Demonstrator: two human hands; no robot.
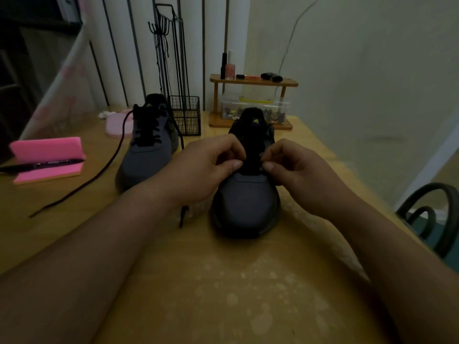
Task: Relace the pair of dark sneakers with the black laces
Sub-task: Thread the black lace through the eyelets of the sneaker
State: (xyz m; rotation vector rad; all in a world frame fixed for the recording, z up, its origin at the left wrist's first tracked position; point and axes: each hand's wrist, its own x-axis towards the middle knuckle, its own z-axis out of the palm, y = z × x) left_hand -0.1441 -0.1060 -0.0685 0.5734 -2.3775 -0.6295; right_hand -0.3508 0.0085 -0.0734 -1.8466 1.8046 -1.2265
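I read the far sneaker [146,157] on the table [223,281] as laced, its lace [104,167] ends trailing untied. The near sneaker [246,202] stands toe toward me, in progress: left hand [211,162] and right hand [295,167] each pinch it at the lowest eyelets. Dim light hides whether a lace lies between the fingers, or how many rows are threaded

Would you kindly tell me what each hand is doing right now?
Left hand: pinching the black lace on the near sneaker.
Right hand: pinching the same lace, opposite side.
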